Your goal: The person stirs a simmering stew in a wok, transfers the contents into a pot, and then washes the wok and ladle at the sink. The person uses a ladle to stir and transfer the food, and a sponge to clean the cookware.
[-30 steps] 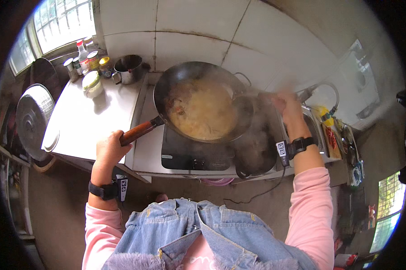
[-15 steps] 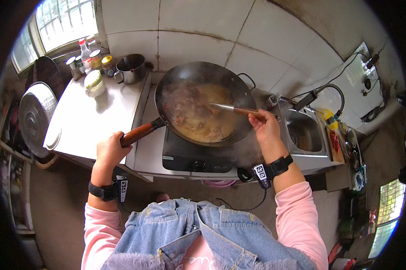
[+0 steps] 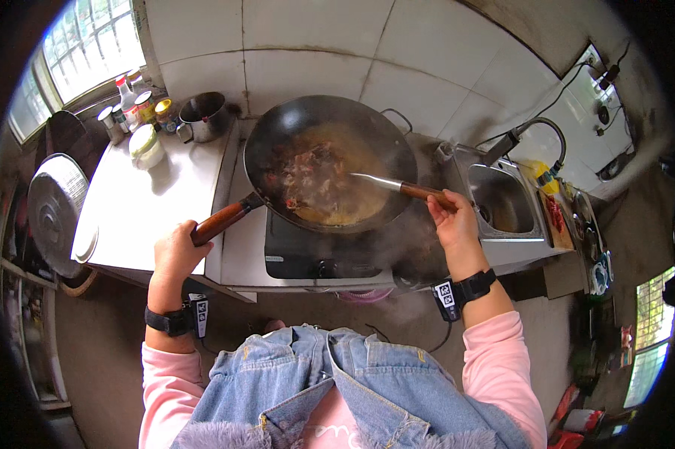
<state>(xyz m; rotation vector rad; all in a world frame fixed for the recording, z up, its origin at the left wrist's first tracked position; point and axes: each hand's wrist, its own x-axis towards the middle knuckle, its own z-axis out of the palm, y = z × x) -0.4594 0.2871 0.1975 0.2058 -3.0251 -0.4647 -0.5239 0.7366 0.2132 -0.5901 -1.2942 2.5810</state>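
My left hand (image 3: 179, 253) is closed round the wooden handle (image 3: 224, 220) of a large dark wok (image 3: 277, 123). The wok rests tilted on a black stove (image 3: 300, 258). In my right hand (image 3: 455, 218) is a metal cooking utensil with a wooden handle (image 3: 425, 193). Its tip dips into the wok, and the head is hidden in the food, so I cannot tell spatula from ladle. Brownish meat-like pieces (image 3: 307, 176) with red bits lie toward the left, in yellowish broth (image 3: 367, 153). Steam rises over the wok and the stove's right side.
Left of the stove, a white counter (image 3: 158, 198) holds a metal cup (image 3: 204, 118), a lidded white jar (image 3: 146, 147) and several bottles. To the right are a metal sink (image 3: 502, 200) with a dark faucet hose (image 3: 554, 135), and a board with red pieces (image 3: 554, 213). Tiled wall stands behind.
My right hand has drawn the utensil a little to the right and nearer to me. The food pieces show more plainly at the wok's left. My left hand still grips the handle.
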